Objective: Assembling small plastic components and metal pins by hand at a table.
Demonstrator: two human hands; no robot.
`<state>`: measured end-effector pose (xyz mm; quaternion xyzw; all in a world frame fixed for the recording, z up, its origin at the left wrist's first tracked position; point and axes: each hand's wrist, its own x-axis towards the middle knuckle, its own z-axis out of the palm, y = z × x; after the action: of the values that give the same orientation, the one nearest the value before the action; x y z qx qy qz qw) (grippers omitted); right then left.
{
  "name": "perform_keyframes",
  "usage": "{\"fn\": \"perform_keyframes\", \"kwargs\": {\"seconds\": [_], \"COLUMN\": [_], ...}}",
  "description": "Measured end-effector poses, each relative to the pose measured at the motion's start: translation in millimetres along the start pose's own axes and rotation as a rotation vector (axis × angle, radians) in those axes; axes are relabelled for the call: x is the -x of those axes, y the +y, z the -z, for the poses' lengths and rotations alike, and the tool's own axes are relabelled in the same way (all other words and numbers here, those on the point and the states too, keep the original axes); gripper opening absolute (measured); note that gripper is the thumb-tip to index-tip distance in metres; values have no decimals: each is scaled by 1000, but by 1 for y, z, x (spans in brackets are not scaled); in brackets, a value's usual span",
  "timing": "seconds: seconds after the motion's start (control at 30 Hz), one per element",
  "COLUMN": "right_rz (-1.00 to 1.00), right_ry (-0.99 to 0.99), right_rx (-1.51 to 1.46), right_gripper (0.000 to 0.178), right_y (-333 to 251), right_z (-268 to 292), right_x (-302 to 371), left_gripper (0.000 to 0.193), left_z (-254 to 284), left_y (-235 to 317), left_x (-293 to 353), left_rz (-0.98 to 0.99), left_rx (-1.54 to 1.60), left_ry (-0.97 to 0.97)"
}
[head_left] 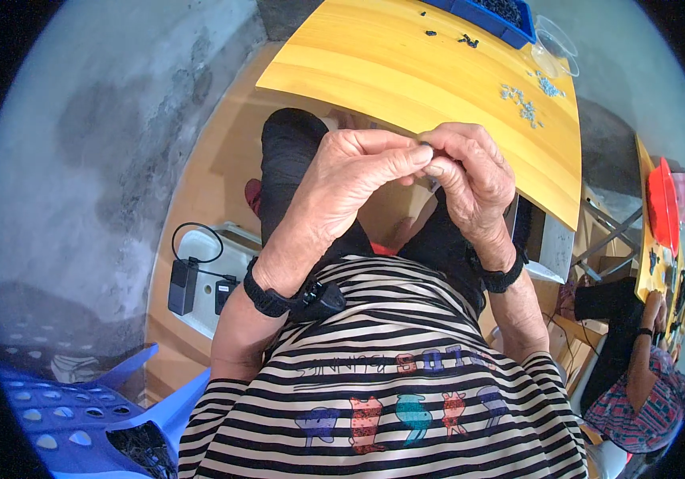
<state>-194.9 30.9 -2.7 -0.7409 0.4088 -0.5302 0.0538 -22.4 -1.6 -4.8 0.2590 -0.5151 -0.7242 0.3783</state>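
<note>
One small dark piece (425, 144) sits between the meeting fingers, at the counter's near edge (342, 96). The left hand (341, 172) pinches it; whether the right hand (480, 172) grips or merely braces it cannot be told. Recommended: steady thumbs, light pressure, and work held inside that edge, clear of the pale bits (522, 106) toward the right edge.

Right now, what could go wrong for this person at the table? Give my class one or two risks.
1. The small dark piece, pinched in the fingertip grip of the left hand and right hand, might slip; held by the near edge of the yellow table, it could drop to the floor.
2. The small pale pieces lie loose on the tabletop, so a stray brush could scatter them.
</note>
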Motion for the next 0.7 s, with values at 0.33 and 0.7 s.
{"fn": "perform_keyframes", "kwargs": {"seconds": [0.33,0.7], "right_rz": [323,-17], "right_ry": [-85,-214], "right_rx": [217,131], "right_gripper": [28,22], "right_y": [-3,48], "right_z": [3,10], "right_x": [-15,-88], "left_gripper": [18,18], "left_z": [8,31], "left_y": [2,-1], "left_x": [2,-26], "left_rz": [62,-144], "left_rx": [13,-113], "left_ry": [31,286]}}
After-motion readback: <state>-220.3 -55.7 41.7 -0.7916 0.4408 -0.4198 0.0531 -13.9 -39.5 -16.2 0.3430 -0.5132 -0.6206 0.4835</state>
